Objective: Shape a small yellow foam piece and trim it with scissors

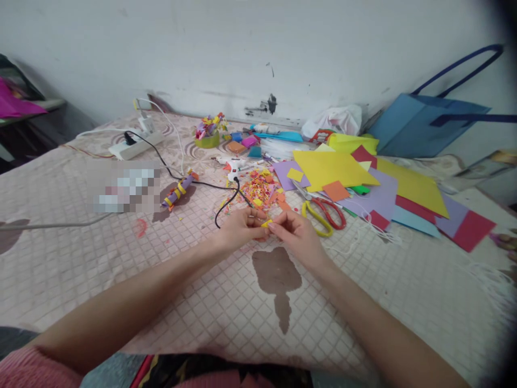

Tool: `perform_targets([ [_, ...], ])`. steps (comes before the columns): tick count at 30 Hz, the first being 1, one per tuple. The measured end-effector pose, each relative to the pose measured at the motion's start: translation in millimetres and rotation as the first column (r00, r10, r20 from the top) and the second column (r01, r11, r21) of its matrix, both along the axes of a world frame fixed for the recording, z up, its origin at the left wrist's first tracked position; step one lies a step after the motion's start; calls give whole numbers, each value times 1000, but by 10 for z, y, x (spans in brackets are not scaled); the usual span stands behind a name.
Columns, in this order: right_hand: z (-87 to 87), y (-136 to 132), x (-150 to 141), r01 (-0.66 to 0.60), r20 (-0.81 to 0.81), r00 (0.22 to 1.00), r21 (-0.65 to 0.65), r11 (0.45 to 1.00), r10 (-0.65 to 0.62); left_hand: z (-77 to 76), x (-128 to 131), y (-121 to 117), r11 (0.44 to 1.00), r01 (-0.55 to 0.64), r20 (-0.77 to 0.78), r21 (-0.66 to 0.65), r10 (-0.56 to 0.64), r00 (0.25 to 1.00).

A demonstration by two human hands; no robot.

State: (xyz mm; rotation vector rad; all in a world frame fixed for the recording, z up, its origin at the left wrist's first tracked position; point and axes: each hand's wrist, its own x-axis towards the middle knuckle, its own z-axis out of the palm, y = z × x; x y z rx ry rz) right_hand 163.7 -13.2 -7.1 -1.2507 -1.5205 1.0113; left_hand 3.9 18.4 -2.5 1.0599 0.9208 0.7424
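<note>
My left hand (242, 225) and my right hand (294, 230) meet over the quilted bedspread (202, 302), fingers pinched together on a small yellow paper piece (266, 222) held between them. Just beyond them lies a heap of small coloured paper scraps (262, 189). Scissors with red and yellow handles (323, 213) lie to the right of my right hand. A white glue gun (234, 166) with a black cord (226, 207) lies behind the scraps.
Sheets of coloured paper (363, 178) spread at the right. A purple roll with yellow bands (179, 191) lies at the left. A white power strip (135, 145), a green cup of paper flowers (208, 134) and a blue bag (424, 126) sit further back.
</note>
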Motion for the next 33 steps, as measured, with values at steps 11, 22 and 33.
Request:
perform_targets([
  [11, -59, 103, 70, -109, -215, 974, -142, 984, 77, -65, -25, 83, 1000, 31, 8, -2, -31, 999],
  [22, -27, 81, 145, -199, -334, 938, -287, 937, 96, 49, -189, 182, 955, 295, 59, -15, -294, 954],
  [33, -5, 70, 143, -267, -430, 898, -362, 893, 94, 92, -188, 178, 926, 353, 43, 134, -361, 931],
])
